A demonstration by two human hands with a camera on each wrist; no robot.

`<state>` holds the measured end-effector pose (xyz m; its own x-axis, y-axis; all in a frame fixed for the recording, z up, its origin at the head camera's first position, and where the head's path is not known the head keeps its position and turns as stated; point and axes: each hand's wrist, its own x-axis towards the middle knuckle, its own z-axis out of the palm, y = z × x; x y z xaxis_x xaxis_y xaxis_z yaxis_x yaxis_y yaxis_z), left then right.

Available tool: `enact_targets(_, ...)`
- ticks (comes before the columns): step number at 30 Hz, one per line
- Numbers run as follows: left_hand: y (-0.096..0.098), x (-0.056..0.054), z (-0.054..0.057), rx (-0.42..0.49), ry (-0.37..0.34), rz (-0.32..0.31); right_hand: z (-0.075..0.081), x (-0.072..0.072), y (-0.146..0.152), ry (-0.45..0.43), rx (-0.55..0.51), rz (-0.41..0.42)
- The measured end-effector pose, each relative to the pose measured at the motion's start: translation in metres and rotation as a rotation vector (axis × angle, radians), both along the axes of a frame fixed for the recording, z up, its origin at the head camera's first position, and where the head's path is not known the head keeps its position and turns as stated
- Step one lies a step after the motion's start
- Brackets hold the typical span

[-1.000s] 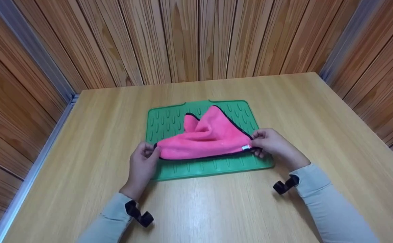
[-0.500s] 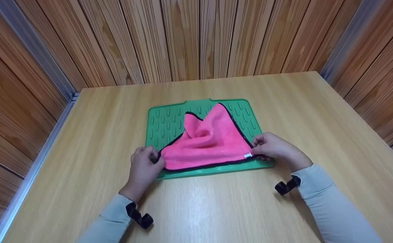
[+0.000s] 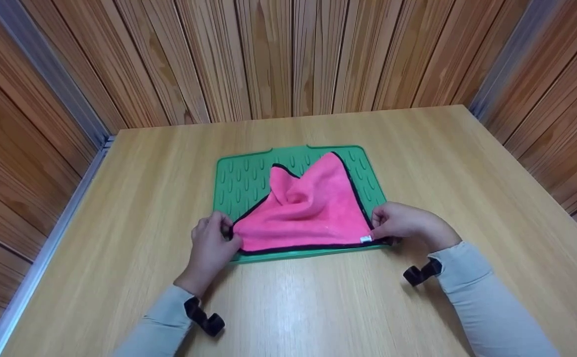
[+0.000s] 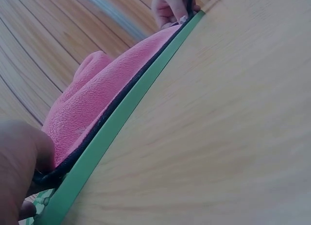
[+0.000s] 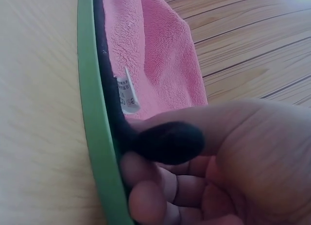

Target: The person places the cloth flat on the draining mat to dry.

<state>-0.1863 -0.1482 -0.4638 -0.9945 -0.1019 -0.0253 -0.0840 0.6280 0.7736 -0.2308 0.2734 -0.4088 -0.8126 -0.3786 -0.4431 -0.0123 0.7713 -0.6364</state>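
A pink fleecy cloth [image 3: 313, 213] with black edging lies rumpled on a green drip mat [image 3: 241, 183]. My left hand [image 3: 211, 245] pinches its near left corner. At the near right corner, my right hand [image 3: 407, 222] pinches the edging beside a small white tag [image 5: 127, 96]. In the right wrist view the black corner [image 5: 170, 142] sticks out between thumb and fingers. The cloth's near edge runs almost straight along the mat's near rim [image 4: 116, 118], while its far part stands in folds. Part of the left fingers is cut off in the left wrist view.
The mat lies on a light wooden table [image 3: 288, 307]. Wood-panelled walls [image 3: 268, 59] rise behind and at both sides. A black wrist mount [image 3: 204, 317] sits on the left sleeve, another mount [image 3: 422, 272] on the right.
Both hands have drawn the cloth's near edge toward the person, down to the mat's near rim. The right hand came nearer, most of all lately. The cloth's far right peak shifted right.
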Motion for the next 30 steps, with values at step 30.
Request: enact_targets(30, 0.023, -0.061, 0.017, 0.112, 0.062, -0.085, -0.016, -0.057, -0.05, 0.223, -0.435, -0.463)
